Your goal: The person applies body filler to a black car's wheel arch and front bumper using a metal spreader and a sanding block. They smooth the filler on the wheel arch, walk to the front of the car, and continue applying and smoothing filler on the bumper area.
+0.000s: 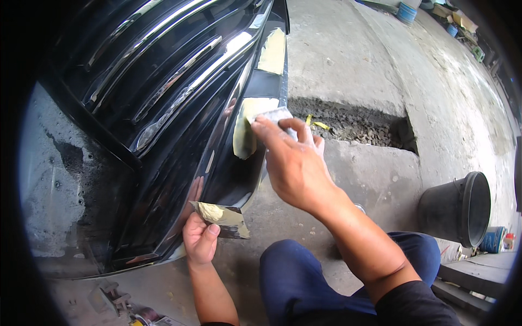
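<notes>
The left hand point(200, 240) grips a putty-smeared plate point(230, 220), the right hand point(295, 161) a pale spreader point(276, 114) (partly hidden beneath it).

A stony pit point(361, 129) breaks the brightly lit grey concrete floor point(342, 54).

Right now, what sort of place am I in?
Likely a vehicle repair shop: the black panel bears pale patches, your left hand holds a plate with pale paste, and a bucket sits on the concrete floor.
</notes>
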`<state>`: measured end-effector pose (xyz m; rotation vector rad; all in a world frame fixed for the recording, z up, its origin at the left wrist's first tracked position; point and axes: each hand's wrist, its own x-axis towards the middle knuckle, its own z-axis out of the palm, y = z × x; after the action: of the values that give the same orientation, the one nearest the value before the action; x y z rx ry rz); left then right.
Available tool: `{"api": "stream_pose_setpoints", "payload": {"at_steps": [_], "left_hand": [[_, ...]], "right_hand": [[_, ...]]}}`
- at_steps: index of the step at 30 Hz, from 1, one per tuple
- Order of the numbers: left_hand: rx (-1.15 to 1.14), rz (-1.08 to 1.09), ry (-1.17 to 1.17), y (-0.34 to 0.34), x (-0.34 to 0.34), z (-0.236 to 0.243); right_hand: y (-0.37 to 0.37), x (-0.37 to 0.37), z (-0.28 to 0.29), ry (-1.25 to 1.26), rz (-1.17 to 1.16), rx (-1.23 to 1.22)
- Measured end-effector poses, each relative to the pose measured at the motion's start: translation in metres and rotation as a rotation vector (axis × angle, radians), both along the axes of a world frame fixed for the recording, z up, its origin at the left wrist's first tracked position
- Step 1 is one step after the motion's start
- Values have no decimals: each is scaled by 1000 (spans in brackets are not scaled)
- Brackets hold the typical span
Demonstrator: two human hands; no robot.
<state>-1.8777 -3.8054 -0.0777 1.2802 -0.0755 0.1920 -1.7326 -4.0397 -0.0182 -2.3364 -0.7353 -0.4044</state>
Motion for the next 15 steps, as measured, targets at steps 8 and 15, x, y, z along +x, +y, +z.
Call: {"api": "stream_pose_setpoints", "payload": {"at_steps": [8,15], "left_hand": [[-6,-1,2,-1,-1,3],[-2,0,39,2,-3,-1]], "right_hand": [[8,13,7,-91,-23,-18],[21,-19,-3,-114,63,-138]]}}
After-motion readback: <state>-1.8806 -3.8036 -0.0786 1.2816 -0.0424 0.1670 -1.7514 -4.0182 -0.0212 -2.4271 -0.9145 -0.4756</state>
